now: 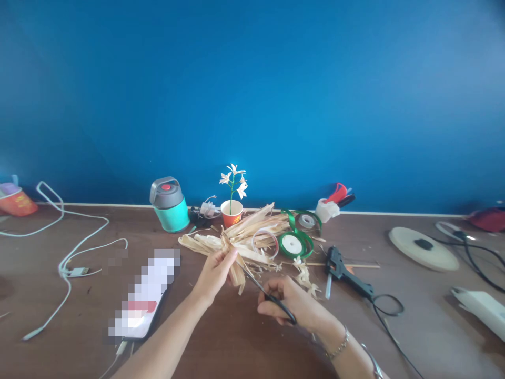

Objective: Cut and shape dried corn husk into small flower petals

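Between the thumb and fingers of my left hand (pixel 216 271) is a strip of dried corn husk (pixel 236 276), its lower end hanging free. My right hand (pixel 288 301) is closed round the black handles of a pair of scissors (pixel 258 286), whose blades point up and left and reach the strip's edge. Whether the blades touch it I cannot tell. Behind my hands lies a pile of dried husks (pixel 252 223). A spool of green ribbon (pixel 292 243) stands against its right side. Small pale husk flowers (pixel 303 275) lie beyond my right hand.
A black glue gun (pixel 347 273) with its cord lies to the right, near a round pale lid (pixel 422 250). At the back stand a paper cup (pixel 231 213) with a flower stem and a teal container (pixel 171 210). A phone (pixel 145 300) and white cables (pixel 77 247) are left.
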`<state>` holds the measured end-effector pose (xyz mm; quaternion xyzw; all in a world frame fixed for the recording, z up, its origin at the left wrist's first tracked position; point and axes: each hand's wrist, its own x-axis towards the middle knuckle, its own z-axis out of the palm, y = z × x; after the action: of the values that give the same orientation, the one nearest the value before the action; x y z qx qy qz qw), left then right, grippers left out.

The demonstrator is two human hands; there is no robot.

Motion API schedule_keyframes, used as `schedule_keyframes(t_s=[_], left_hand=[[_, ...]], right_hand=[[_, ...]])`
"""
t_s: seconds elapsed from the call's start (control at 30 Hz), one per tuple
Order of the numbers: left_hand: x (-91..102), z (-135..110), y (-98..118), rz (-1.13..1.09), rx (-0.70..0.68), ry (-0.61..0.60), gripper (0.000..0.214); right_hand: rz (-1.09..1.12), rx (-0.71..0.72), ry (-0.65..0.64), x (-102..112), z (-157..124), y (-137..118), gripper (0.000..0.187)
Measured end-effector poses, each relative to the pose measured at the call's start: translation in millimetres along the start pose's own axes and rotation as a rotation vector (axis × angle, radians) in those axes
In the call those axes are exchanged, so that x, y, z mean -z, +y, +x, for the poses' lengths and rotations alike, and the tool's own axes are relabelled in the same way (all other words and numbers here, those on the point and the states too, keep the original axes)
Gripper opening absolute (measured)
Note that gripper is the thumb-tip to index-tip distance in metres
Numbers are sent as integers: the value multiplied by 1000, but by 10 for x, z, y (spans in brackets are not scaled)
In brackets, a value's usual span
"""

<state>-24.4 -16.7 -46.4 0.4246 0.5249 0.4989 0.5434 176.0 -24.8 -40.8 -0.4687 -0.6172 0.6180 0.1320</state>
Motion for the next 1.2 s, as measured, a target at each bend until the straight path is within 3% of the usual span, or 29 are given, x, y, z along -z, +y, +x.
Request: schedule_keyframes(t_s=[0.6,0.83,1.2], left_hand=[[-4,-41,62,-47,56,-49,36],[11,-9,36,-84,-23,161,37],[-28,-23,26,-84,-18,189,36]], right_hand=[[-58,-25,17,43,-20,-20,21],[20,-42,-55,34,-2,2,26],[-4,-45,-27,-9,28,68,26]])
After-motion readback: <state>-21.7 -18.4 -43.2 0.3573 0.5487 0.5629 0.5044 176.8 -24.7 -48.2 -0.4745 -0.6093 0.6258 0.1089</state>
